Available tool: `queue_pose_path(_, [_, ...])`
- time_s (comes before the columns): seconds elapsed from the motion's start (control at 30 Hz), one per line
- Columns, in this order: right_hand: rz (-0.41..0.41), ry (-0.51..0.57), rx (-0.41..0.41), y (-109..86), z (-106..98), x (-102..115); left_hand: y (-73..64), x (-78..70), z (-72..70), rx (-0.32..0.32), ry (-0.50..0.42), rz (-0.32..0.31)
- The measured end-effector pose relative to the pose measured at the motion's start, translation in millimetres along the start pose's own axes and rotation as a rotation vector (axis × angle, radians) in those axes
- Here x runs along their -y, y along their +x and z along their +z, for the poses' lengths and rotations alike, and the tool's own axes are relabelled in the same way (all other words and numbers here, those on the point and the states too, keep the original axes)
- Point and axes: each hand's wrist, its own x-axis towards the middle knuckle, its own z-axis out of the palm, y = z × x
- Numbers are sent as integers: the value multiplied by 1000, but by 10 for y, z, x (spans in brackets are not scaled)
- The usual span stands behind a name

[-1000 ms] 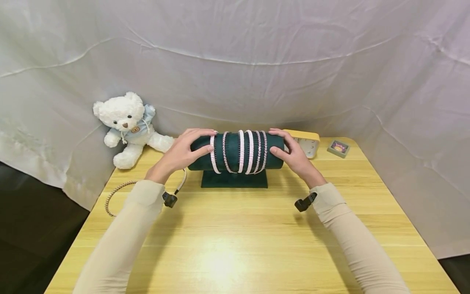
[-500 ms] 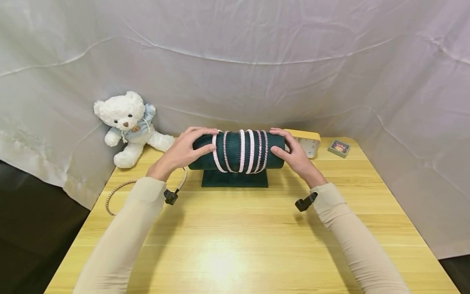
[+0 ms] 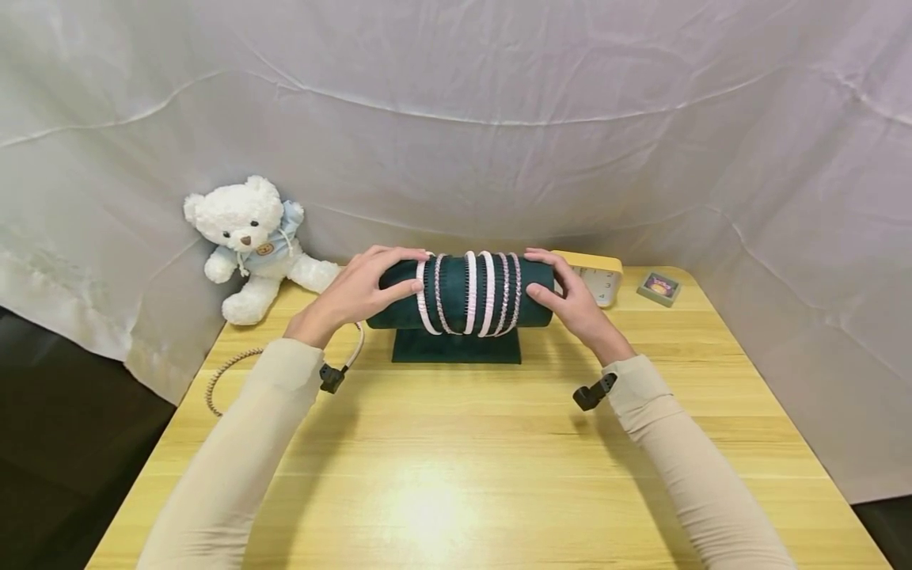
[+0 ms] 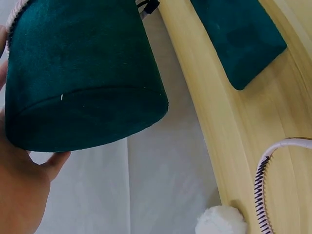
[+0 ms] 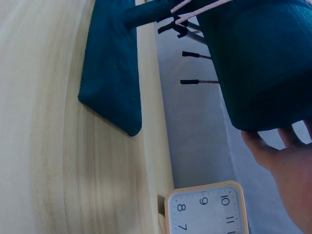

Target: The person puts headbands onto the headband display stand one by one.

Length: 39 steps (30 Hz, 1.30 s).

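A dark green velvet headband stand [image 3: 454, 289], a horizontal roll on a flat base, carries several pink, white and braided headbands. My left hand [image 3: 356, 291] reaches over the roll's left end. Its thumb and fingers hold the leftmost white headband [image 3: 423, 305] at front and top. Around the roll's right end, my right hand [image 3: 575, 305] has its thumb in front and fingers over the top, steadying bare velvet beside the rightmost braided headband [image 3: 517, 293]. In the right wrist view, black-tipped headband ends [image 5: 190, 82] stick out below the roll.
A white teddy bear [image 3: 249, 237] sits at the back left. By the left forearm lie a braided headband [image 3: 226, 370] and a white toothed headband [image 4: 260, 185]. A yellow clock [image 3: 604, 285] and small grey box [image 3: 659, 288] stand back right, before a grey curtain [image 3: 499, 174].
My left hand and the leftmost white headband have slid slightly right along the roll, closer to the neighbouring braided headband. The right hand has stayed nearly still.
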Motion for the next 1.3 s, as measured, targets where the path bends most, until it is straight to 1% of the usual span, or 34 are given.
queue_pose_path(0.23, [0, -7, 1, 2, -3, 5, -9, 19, -1, -2, -19, 18])
queue_pose_path(0.37, [-3, -7, 3, 5, -8, -3, -20, 62, 1, -25, -69, 45])
queue_pose_path(0.47, [-2, -16, 5, 7, -17, -16, -36, 107, -2, -53, -94, 64])
queue_pose_path(0.6, [7, -23, 3, 3, -26, -23, -90, 168, -43, -80, -104, 56])
queue_pose_path(0.67, [8, -23, 3, 1, -26, -21, -138, 195, -87, -86, -114, 30])
queue_pose_path(0.77, [5, -21, 4, 3, -25, -15, -230, 255, -167, -101, -128, -23])
queue_pose_path(0.87, [3, -14, 8, 4, -25, -15, -357, 333, -250, -114, -151, -82])
queue_pose_path(1.03, [6, -9, 7, 2, -31, -20, -602, 510, -351, -128, -169, -136])
queue_pose_path(1.07, [5, -9, 6, 3, -30, -17, -656, 549, -367, -134, -169, -142])
queue_pose_path(1.17, [1, -6, 7, 7, -22, -7, -830, 654, -426, -146, -149, -188])
queue_pose_path(1.23, [-1, 1, 6, 9, -17, -6, -963, 722, -471, -144, -137, -214])
queue_pose_path(1.3, [-3, 7, 9, 10, -14, -6, -1108, 783, -525, -146, -123, -271])
